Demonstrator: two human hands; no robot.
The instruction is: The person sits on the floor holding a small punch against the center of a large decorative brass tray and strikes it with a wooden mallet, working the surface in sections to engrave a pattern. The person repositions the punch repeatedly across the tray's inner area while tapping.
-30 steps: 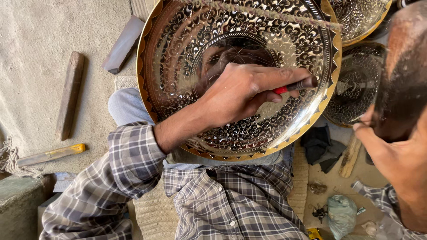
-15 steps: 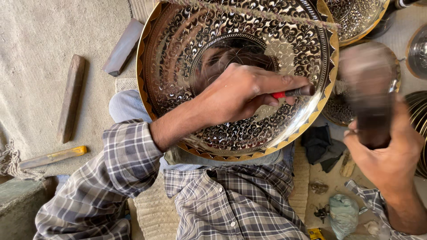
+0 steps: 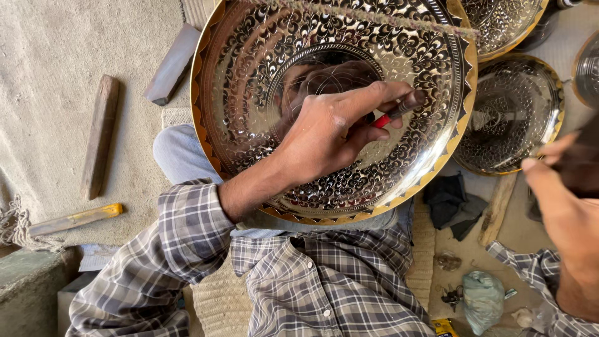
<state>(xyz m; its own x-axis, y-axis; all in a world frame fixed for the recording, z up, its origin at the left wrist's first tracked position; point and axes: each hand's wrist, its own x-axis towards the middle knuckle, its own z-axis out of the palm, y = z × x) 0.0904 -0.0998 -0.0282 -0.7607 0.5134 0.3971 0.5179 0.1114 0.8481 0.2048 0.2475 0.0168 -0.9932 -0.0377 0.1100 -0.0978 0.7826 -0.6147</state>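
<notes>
On the lap, tilted up toward the camera, rests a big engraved brass tray (image 3: 249,125). Left hand (image 3: 331,134) pinches a red-tipped tool (image 3: 393,112) against the polished centre. Right hand (image 3: 561,212), blurred at the right edge, curls around something dark; cannot tell what. Looks stiff, weighty, slick; probably best gripped by the scalloped rim, since thin metal would likely dent.

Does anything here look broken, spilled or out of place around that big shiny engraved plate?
Nothing stands out. The large engraved brass plate looks whole, resting on the person's lap, and the left hand holds a red-handled tool against it. The right hand is blurred, so what it holds is unclear.
</notes>
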